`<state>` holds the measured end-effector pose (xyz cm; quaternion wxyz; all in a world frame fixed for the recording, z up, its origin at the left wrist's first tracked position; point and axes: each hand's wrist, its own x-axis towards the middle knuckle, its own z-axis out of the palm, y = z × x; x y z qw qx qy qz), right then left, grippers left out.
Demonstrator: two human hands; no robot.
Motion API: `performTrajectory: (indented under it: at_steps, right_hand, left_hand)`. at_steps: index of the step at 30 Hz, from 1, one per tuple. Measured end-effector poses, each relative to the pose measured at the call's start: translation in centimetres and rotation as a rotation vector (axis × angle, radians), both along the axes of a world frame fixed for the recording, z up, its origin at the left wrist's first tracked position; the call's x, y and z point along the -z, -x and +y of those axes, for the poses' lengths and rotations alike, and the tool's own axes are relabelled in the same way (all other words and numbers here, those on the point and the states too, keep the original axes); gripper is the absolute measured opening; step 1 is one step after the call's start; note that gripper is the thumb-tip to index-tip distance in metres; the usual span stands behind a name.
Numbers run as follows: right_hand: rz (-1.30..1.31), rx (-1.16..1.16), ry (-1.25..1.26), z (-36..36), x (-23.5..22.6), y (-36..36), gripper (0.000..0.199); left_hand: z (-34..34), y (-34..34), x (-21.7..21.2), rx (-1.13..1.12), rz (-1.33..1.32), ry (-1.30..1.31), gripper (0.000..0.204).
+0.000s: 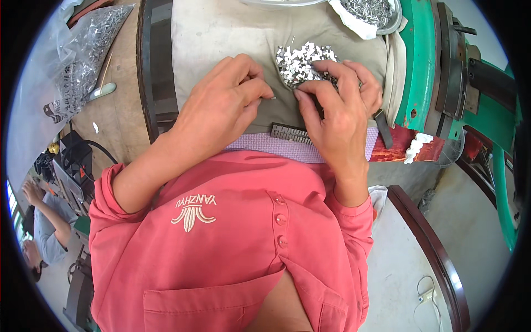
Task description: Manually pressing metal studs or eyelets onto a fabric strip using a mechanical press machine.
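A heap of tiny white and dark metal parts (301, 62) lies on the olive-grey cloth (221, 33). My left hand (224, 99) is left of the heap, thumb and index finger pinched together, with a tiny pale bit at the fingertips too small to name. At the heap's near edge, my right hand (343, 102) has its thumb and index fingertips close together, the other fingers curled over the heap; whatever they pinch is hidden. A dark metal block with a row of slots (290, 133) sits on the near cloth edge, between my two hands.
A bowl of silvery metal pins (368, 12) stands at the far right, beside a green machine frame (416, 66). Leftward, a clear plastic bag of metal parts (83, 55) and a pale-handled tool (102, 91) lie on a wooden surface. Another person (52, 221) is at far left.
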<state>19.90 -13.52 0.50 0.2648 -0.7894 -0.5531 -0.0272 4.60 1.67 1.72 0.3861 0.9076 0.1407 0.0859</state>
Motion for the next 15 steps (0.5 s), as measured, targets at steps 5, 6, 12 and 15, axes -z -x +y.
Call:
performTrajectory:
  at_steps: [5, 6, 12, 15]
  right_hand:
    - [0.044, 0.009, -0.027, -1.7, -1.5, 0.4, 0.015]
    - [0.061, -0.014, -0.045, -2.2, -2.0, 0.7, 0.016]
    - [0.151, -0.058, -0.041, -3.5, -2.0, 2.8, 0.021]
    - [0.115, 0.059, -0.02, -3.3, -1.1, 2.4, 0.017]
  left_hand:
    - [0.0, 0.1, 0.1, -0.013, 0.012, 0.037, 0.02]
    - [0.0, 0.1, 0.1, -0.012, 0.015, 0.042, 0.02]
    - [0.0, -0.1, 0.2, 0.013, -0.003, -0.001, 0.021]
    - [-0.1, -0.1, 0.2, 0.004, -0.001, 0.007, 0.02]
